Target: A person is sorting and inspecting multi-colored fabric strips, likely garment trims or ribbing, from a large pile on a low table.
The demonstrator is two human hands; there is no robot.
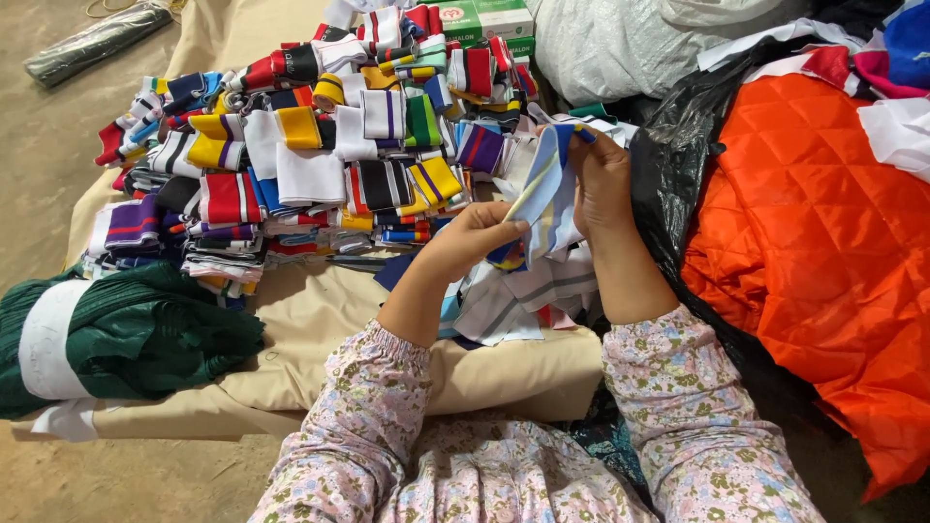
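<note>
My left hand [475, 237] and right hand [603, 179] both closed on striped knit band [544, 189], frame centre. Sorted folded bands [310, 136] stacked upper left, judged mostly done; loose unsorted heap [523, 291] remains beneath hands.

Looks like a small garment workshop to me, the informal kind where people sit right on the floor. There's a big heap of striped knit rib pieces [320, 155] in all colours, folded and stacked in loose rows on a beige cloth [320, 320] spread over the bare concrete floor [48, 145]. Beside it sits a bundle of dark green fabric [126, 334] with a white band round it, and off to the side a bolt of orange quilted material [823, 261] on black plastic sheeting [678, 165]. A white sack [620, 44] and green cartons [489, 21] sit at the back. Definitely not a tidy shop or a home.
</note>
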